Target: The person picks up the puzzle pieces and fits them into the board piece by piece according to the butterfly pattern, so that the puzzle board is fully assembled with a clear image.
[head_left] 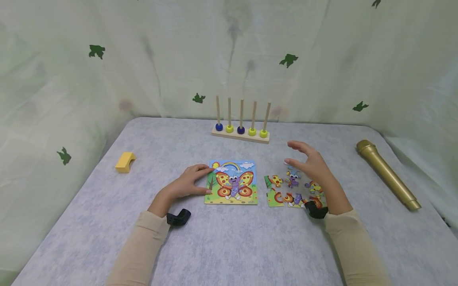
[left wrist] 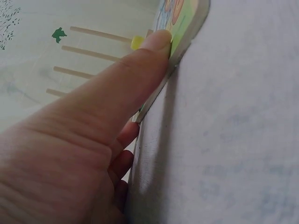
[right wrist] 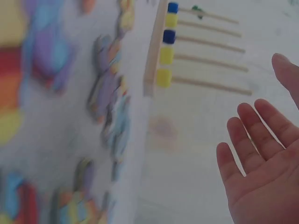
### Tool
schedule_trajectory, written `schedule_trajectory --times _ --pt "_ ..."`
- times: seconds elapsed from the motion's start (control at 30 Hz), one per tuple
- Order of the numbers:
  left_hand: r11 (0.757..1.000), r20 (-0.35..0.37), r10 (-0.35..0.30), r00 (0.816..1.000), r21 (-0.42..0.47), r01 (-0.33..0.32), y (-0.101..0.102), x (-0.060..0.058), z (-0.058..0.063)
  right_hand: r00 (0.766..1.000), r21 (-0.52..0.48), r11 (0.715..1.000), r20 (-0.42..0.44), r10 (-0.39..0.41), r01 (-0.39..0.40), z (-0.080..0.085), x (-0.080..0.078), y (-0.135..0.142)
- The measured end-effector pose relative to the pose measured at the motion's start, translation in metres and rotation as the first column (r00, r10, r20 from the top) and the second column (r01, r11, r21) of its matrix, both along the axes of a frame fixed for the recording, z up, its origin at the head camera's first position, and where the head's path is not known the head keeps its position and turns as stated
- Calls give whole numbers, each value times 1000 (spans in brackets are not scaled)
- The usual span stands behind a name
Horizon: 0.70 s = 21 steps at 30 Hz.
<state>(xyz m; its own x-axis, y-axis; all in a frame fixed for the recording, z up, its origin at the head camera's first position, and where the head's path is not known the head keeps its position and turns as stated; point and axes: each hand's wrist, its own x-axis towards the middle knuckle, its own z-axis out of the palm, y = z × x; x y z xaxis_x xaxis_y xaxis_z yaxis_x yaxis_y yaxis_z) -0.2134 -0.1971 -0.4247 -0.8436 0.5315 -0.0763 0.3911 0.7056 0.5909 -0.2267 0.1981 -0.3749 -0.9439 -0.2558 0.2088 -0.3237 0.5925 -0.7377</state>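
A square butterfly puzzle board [head_left: 231,169] lies flat on the table in the middle of the head view. My left hand [head_left: 187,182] rests at its left edge; the left wrist view shows the straight thumb [left wrist: 126,79] lying over the rim, other fingers lower beside the edge. Loose puzzle pieces [head_left: 274,198] with parts of a butterfly picture lie spread to the right of the board. Above them my right hand [head_left: 315,167] hovers with thumb and fingers apart, its palm [right wrist: 268,186] bare in the right wrist view. The right hand and forearm hide some pieces.
A wooden peg stand [head_left: 239,136] with blue and yellow beads stands behind the board. A yellow arch block [head_left: 124,163] lies at the left, a gold microphone [head_left: 390,174] at the right. Pale cloth with green leaf shapes hangs behind the table.
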Motion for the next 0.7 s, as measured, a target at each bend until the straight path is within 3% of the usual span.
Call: schedule_trajectory --times 0.13,0.4,0.7 --pt "1000 -5 -5 1000 5 5 0 -1 -1 997 -6 998 40 -63 64 -14 -3 15" --pt "1000 -37 -20 999 10 20 0 0 0 992 0 998 104 -67 67 -33 -7 31" --pt "1000 -40 -17 999 9 18 1 1 1 973 78 993 209 -99 85 -51 -11 42"
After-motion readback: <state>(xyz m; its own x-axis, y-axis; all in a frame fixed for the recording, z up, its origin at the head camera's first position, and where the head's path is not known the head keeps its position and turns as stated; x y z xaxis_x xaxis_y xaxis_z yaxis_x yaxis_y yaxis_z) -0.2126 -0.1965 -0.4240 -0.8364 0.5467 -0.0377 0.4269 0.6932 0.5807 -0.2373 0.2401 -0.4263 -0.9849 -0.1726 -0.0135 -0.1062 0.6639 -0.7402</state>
